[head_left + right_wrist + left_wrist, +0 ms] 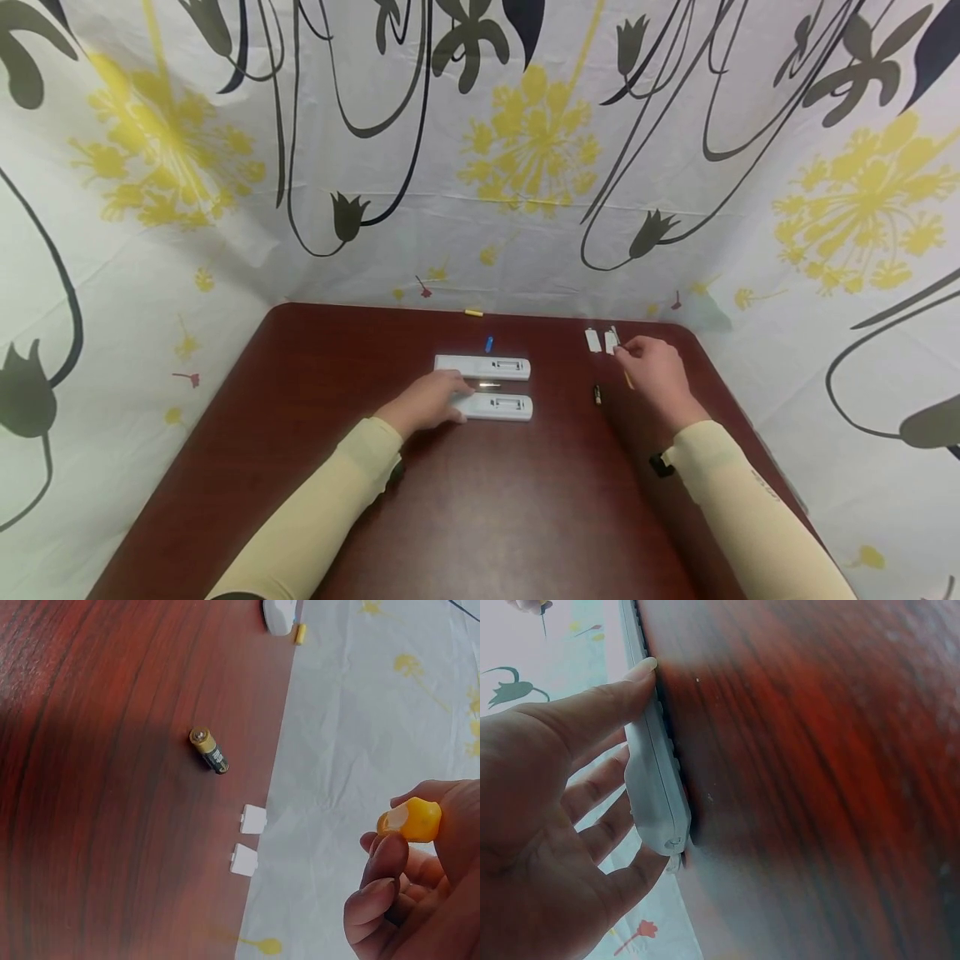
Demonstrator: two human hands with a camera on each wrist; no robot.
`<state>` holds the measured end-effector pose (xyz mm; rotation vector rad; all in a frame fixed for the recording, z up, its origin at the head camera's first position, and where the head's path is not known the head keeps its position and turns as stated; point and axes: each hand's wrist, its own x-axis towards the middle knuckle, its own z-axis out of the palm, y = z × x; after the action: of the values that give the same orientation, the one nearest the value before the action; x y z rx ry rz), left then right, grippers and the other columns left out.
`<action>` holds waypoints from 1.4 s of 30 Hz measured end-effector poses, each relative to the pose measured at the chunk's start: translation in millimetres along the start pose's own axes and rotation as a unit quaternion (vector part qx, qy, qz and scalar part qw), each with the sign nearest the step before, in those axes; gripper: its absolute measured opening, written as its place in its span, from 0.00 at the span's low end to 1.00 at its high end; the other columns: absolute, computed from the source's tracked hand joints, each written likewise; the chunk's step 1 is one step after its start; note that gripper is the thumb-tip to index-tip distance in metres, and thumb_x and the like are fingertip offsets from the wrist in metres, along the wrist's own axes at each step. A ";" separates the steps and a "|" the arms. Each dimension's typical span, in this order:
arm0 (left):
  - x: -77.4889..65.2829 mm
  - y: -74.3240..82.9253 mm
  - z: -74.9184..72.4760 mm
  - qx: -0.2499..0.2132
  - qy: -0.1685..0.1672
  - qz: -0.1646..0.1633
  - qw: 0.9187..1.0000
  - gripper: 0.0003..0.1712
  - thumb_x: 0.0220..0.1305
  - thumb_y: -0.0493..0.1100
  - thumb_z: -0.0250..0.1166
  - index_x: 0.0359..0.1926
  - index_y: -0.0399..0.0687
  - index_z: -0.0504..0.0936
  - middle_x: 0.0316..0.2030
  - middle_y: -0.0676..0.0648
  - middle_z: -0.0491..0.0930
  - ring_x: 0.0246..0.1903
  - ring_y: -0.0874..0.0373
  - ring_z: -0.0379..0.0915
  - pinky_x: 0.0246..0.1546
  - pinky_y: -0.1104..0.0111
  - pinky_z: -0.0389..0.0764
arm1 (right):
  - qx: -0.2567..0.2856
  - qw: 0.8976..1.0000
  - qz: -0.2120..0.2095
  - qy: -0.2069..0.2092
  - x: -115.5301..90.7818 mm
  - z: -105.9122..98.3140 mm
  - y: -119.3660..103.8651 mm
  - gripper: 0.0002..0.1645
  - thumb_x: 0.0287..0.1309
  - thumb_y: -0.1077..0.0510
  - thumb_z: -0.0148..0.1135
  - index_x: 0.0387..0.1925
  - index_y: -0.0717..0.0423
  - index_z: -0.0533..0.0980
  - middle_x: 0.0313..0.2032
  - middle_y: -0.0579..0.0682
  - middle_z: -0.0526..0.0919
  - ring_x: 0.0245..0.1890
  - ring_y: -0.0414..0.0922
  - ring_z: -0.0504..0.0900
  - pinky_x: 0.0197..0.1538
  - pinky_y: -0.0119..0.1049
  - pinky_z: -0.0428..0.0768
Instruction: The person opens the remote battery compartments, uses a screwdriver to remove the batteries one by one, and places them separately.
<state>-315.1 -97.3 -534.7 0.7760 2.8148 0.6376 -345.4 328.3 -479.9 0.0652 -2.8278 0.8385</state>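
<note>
Two white remote controls lie face down with their battery bays bare, a far one point(472, 365) and a near one point(495, 407). My left hand point(429, 402) grips the left end of the near remote, thumb on its near side and fingers across on the other, as the left wrist view also shows. A battery point(490, 385) lies between the remotes. On the right, my right hand point(656, 371) holds a screwdriver by its yellow handle point(411, 820), thin shaft pointing away. Just beyond that hand are two white battery covers point(253, 820), and a black-and-gold battery point(597, 394) lies nearer.
Behind the far remote lies a small blue piece point(489, 343). A small yellow piece point(473, 313) sits at the back edge of the dark red table point(525, 500). Patterned cloth point(420, 275) hangs close around the back and sides.
</note>
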 end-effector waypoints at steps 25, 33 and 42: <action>-1.2 -0.2 0.1 0.000 -0.001 -0.012 1.000 0.28 0.70 0.48 0.80 0.68 0.51 0.88 0.69 0.46 0.81 0.70 0.49 0.75 0.74 0.53 0.73 | -0.006 1.000 0.017 -0.015 -1.3 -2.2 4.3 0.24 0.81 0.43 0.62 0.51 0.62 0.86 0.27 0.51 0.86 0.28 0.51 0.82 0.37 0.48 0.80; -1.0 -0.4 0.6 -0.005 0.001 -0.009 1.000 0.28 0.70 0.48 0.80 0.68 0.50 0.88 0.68 0.46 0.81 0.69 0.49 0.75 0.73 0.54 0.74 | -0.021 0.999 0.020 -0.041 -0.3 8.8 13.1 0.26 0.81 0.41 0.61 0.49 0.62 0.86 0.28 0.51 0.86 0.30 0.50 0.83 0.38 0.48 0.80; -0.5 -0.5 1.4 -0.010 0.001 -0.007 1.000 0.28 0.70 0.48 0.81 0.68 0.49 0.88 0.67 0.45 0.82 0.68 0.49 0.76 0.72 0.54 0.75 | -0.022 0.998 0.034 -0.056 1.2 17.0 18.4 0.26 0.81 0.42 0.62 0.49 0.64 0.87 0.33 0.55 0.87 0.29 0.50 0.82 0.33 0.45 0.81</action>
<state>-314.6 -97.4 -536.2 0.7517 2.8097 0.6635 -351.3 334.6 -503.4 0.0104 -2.9675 0.8116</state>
